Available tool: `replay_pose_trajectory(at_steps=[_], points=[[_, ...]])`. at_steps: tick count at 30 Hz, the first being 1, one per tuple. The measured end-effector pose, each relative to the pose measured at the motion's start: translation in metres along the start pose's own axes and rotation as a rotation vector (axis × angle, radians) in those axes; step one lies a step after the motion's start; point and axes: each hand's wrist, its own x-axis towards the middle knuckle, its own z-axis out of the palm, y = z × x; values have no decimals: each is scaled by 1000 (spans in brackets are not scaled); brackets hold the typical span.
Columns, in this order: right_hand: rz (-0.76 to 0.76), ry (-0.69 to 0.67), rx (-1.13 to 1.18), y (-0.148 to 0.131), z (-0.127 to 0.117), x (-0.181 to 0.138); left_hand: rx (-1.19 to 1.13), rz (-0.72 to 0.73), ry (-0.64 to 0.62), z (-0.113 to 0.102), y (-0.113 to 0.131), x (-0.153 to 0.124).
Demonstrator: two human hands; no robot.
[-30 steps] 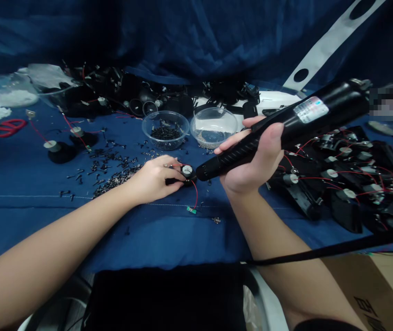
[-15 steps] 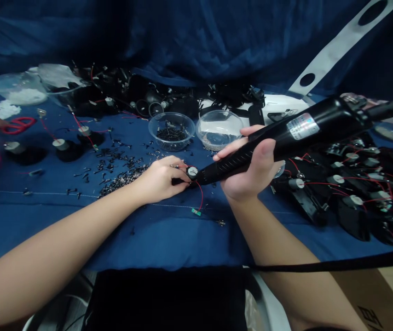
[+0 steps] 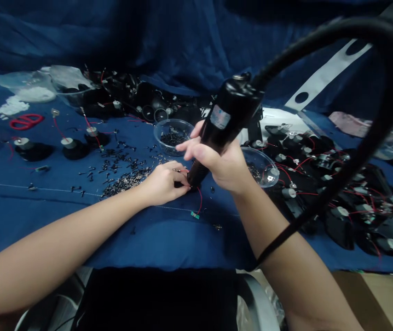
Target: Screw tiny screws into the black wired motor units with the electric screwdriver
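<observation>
My right hand (image 3: 222, 161) is wrapped around a black electric screwdriver (image 3: 213, 124), held steeply with its tip pointing down at my left fingertips. The thick cable loops from its top over to the right. My left hand (image 3: 167, 184) pinches a small black part with red wires on the cloth; the part is mostly hidden by the fingers and the screwdriver's nose. From it a red wire (image 3: 201, 200) runs to a small green circuit board (image 3: 194, 214) on the cloth. A pile of small black screws (image 3: 127, 181) lies left of my left hand.
Behind my hands stands a clear tub of screws (image 3: 172, 138); another clear tub (image 3: 268, 170) sits to the right. Wired black parts with motors (image 3: 341, 211) crowd the right side. Red-handled scissors (image 3: 26, 121) and a few motor assemblies (image 3: 69, 146) stand at left.
My right hand has swung the screwdriver from a low slant to a steep angle over the part. The other person's hand at far left has gone from the scissors, which now lie on the cloth.
</observation>
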Motion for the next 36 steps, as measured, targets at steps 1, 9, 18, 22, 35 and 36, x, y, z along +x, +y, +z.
replay_pose_trajectory(at_steps=[1, 9, 18, 22, 35, 36], points=[[30, -53, 41, 0, 0, 3, 16, 4, -6, 0, 0, 0], [-45, -96, 238, 13, -5, -1, 47, 74, -92, -8, -4, 6], [-55, -43, 249, 19, -9, 0, 44, 105, -92, -7, -5, 7], [-165, 119, 289, 9, -7, -1, 15, 96, -90, -7, -8, 7], [-304, 381, 153, -8, -26, -7, 368, 23, -255, -19, 23, -3], [-299, 406, 146, -6, -26, -7, 382, 13, -290, -18, 25, -4]])
